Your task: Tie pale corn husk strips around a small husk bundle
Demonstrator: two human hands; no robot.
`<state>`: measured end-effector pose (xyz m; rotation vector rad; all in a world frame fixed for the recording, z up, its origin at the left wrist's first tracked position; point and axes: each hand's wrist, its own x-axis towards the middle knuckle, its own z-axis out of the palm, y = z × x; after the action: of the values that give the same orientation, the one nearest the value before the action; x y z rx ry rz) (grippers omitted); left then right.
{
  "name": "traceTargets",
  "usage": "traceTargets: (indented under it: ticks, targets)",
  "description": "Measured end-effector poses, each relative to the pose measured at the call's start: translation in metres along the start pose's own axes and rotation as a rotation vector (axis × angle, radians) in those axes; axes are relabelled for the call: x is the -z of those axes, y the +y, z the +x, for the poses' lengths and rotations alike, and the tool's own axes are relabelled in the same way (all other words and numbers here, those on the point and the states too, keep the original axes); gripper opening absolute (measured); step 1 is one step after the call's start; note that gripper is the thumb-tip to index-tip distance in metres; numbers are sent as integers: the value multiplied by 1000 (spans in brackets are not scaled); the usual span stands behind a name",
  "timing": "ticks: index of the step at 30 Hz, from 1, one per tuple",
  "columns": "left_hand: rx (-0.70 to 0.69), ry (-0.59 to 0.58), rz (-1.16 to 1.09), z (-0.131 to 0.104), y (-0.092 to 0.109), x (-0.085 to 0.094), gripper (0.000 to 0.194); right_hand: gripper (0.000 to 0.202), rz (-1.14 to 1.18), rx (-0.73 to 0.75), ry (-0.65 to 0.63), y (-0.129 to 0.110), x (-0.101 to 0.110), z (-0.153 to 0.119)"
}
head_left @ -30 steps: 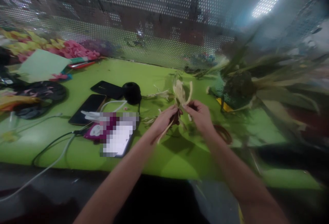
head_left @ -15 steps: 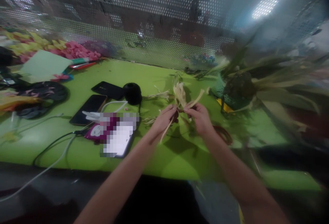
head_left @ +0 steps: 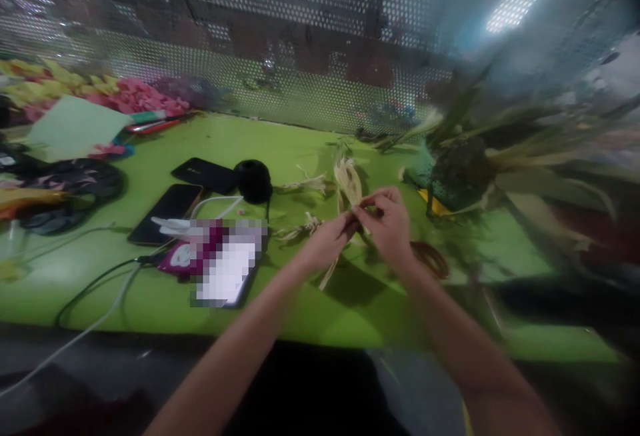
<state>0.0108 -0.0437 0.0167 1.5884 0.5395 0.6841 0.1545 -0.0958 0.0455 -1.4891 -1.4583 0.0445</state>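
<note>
A bundle of pale, dry husk-like strips (head_left: 349, 181) stands up from between my hands over the green table. My left hand (head_left: 327, 241) is closed on its lower end, fingertips pinched together. Close against it, the thumb and fingers of my right hand (head_left: 391, 224) pinch the same bundle from the right. A loose pale strip (head_left: 327, 276) hangs below my left hand. The exact spot where the fingers meet is partly hidden. Two more pieces made of dry strips, an upper one (head_left: 310, 183) and a lower one (head_left: 303, 228), lie left of the bundle.
Left of my hands are a black round spool-like thing (head_left: 254, 181), two dark phones (head_left: 167, 213), a blurred-out bright screen (head_left: 233, 273) and cables (head_left: 120, 296). A reddish-brown loop (head_left: 431, 259) lies right. Long-leaved plants (head_left: 465, 163) stand far right; perforated metal (head_left: 300, 76) rises behind.
My right hand has shifted its pinch and now overlaps my left fingertips. The strip that stuck out to the upper right no longer shows there. The view has moved slightly.
</note>
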Motion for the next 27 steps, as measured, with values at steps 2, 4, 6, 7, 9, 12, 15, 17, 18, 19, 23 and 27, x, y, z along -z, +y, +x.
traceTargets:
  ticks: [2, 4, 6, 7, 9, 12, 15, 17, 18, 19, 23, 27]
  targets:
    - [44, 15, -55, 0, -1, 1, 25, 5, 1, 20, 5, -2, 0, 0]
    - [108, 92, -128, 1, -4, 4, 25, 9, 2, 25, 49, -5, 2, 0]
    - [153, 198, -210, 1, -8, 7, 25, 11, 11, 7, 82, -8, 4, 1]
    - [165, 247, -255, 1, -10, 9, 24, 11, 30, -14, 63, -9, 4, 1]
    - [171, 321, -346, 2, -12, 11, 22, 14, 85, -78, -48, -9, 3, 0]
    - [155, 359, -453, 4, -11, 12, 21, 15, 107, -128, -228, -4, -2, -3]
    - [169, 357, -527, 5, -6, 14, 22, 11, 91, -133, -277, 1, -8, -4]
    - [181, 354, -588, 4, -3, 15, 21, 11, 107, -160, -304, 3, -10, -4]
    - [181, 351, -615, 4, -3, 15, 21, 12, 114, -169, -319, 2, -10, -4]
    - [178, 345, -633, 3, -3, 16, 22, 12, 120, -174, -330, 2, -10, -4]
    - [199, 311, -663, 2, -5, 17, 24, 16, 185, -204, -323, -3, -6, -3]
    - [223, 275, -606, 2, -7, 14, 18, 21, 275, -302, -214, -4, -4, -1]
